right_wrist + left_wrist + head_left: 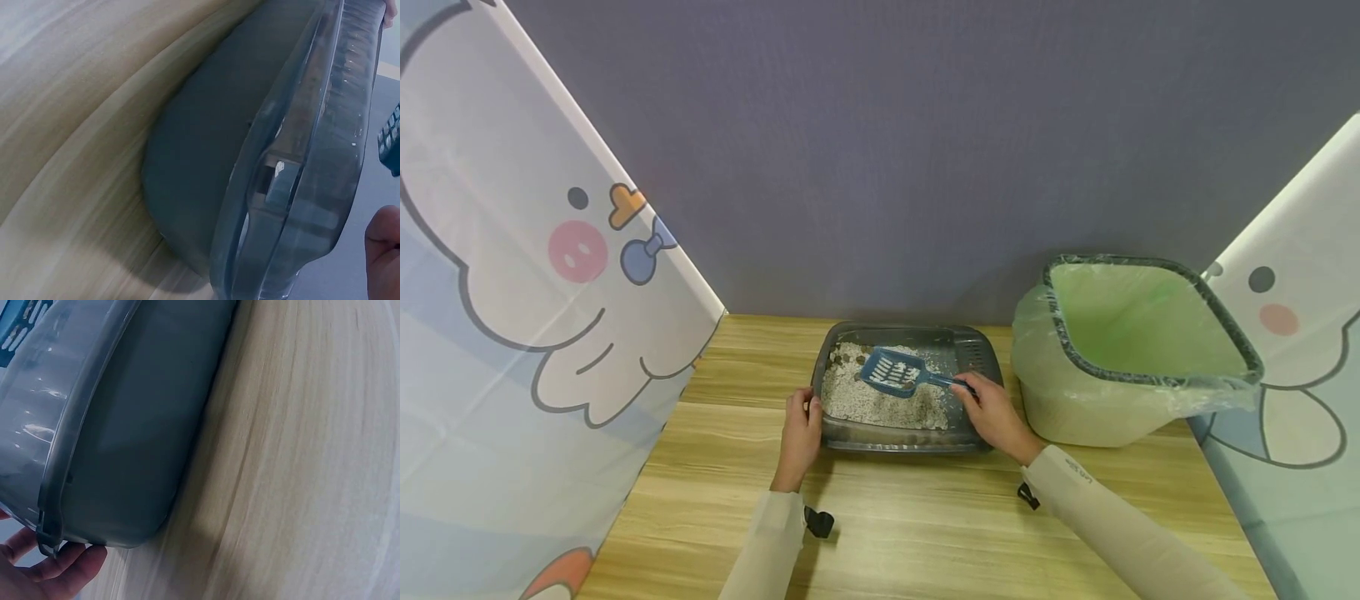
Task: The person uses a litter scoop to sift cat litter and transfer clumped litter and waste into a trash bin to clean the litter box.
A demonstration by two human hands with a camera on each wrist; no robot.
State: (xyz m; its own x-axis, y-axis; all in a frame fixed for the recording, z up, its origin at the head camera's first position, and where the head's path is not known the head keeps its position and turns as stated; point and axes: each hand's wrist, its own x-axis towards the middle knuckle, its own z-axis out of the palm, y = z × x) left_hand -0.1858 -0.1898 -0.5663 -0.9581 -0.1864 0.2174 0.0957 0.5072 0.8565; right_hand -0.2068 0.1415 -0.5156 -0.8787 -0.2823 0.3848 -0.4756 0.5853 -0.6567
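Note:
A dark grey litter box (910,443) sits on the wooden table, with pale litter (865,404) spread over its floor. Brown clumps (837,358) lie at the litter's far left. My left hand (801,429) grips the box's left edge, its fingers (87,565) at the rim's corner in the left wrist view. By its handle, my right hand (995,412) holds a blue slotted litter scoop (893,367) over the litter. Pale litter shows through the scoop's slots, and a small brown lump lies near its front edge. The right wrist view catches only part of the scoop (390,140).
To the right of the box stands a bin (1045,400) lined with a translucent bag, its dark rim open upward. A grey panel (887,167) rises behind the table (910,533). Printed cartoon sheets (497,250) hang at both sides.

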